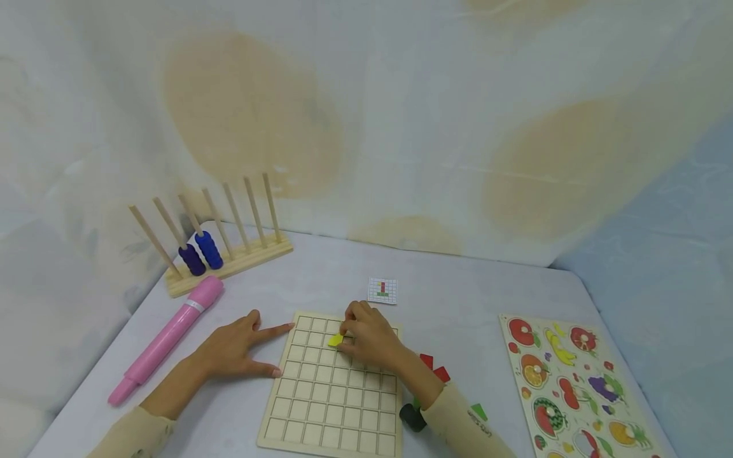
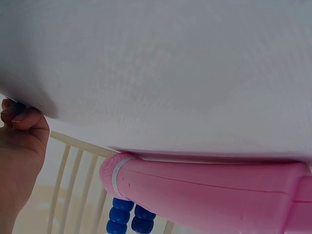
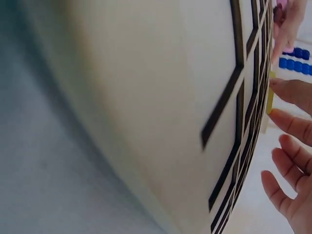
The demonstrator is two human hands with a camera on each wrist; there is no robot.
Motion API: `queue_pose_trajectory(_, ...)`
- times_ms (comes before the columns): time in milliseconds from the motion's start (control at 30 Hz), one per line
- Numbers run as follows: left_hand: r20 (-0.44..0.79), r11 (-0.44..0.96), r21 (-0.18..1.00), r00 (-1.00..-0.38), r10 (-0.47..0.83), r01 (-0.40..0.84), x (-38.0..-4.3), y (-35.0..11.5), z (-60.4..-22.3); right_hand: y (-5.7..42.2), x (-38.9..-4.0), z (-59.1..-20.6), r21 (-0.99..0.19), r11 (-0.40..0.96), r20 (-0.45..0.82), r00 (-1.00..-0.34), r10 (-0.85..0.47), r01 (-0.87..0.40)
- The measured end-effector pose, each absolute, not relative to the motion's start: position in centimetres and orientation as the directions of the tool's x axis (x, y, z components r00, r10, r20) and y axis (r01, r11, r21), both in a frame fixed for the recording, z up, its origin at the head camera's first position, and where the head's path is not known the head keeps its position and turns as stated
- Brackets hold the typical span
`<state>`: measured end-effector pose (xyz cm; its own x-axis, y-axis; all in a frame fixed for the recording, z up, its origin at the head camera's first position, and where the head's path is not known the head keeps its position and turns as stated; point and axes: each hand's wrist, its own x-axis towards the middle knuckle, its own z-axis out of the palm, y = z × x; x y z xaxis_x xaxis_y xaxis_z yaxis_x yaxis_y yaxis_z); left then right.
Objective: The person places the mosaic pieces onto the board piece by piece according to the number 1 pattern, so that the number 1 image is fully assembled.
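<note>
A wooden grid board (image 1: pixel 326 388) lies on the table. Over its upper part, my right hand (image 1: pixel 369 334) pinches a small yellow tile (image 1: pixel 335 340) between thumb and index finger. In the right wrist view the yellow tile (image 3: pixel 271 92) stands on edge or nearly so at the board's surface; whether it sits in a square I cannot tell. My left hand (image 1: pixel 231 346) lies at the board's left side, index finger and thumb stretched out to its edge. Just beyond the board is a small printed card (image 1: pixel 382 291) with a coloured grid pattern.
Red tiles (image 1: pixel 441 374), a green tile (image 1: pixel 479 412) and a black round piece (image 1: pixel 411 417) lie near my right forearm, partly hidden. A fruit puzzle board (image 1: pixel 572 388) is at right. A pink rolling-pin-like tool (image 1: pixel 168 340) and a peg abacus (image 1: pixel 252 257) stand left.
</note>
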<state>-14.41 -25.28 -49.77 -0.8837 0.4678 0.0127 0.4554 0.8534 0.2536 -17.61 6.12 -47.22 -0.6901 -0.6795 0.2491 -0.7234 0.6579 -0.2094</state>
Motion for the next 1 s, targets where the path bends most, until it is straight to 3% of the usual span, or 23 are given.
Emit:
queue_pose_trajectory(467, -0.004, 0.861, 0.251, -0.889, 0.458, 0.442, -14.4, -25.2, -49.7, 4.9, -17.3, -47.0, -0.215, 0.726, 0.154, -0.757, -0.635, -0.653)
queue_pose_trajectory(733, -0.02, 0.865, 0.251, -0.891, 0.453, 0.434, -14.5, -25.1, -50.0, 5.2, -17.0, -47.1, -0.212, 0.731, 0.156, -0.761, -0.629, -0.648)
queue_pose_trajectory(1000, 0.018, 0.859, 0.241, -0.887, 0.462, 0.452, -14.4, -25.4, -50.1, 8.1, -16.4, -45.4, -0.32, 0.714, 0.153, -0.777, -0.61, -0.623)
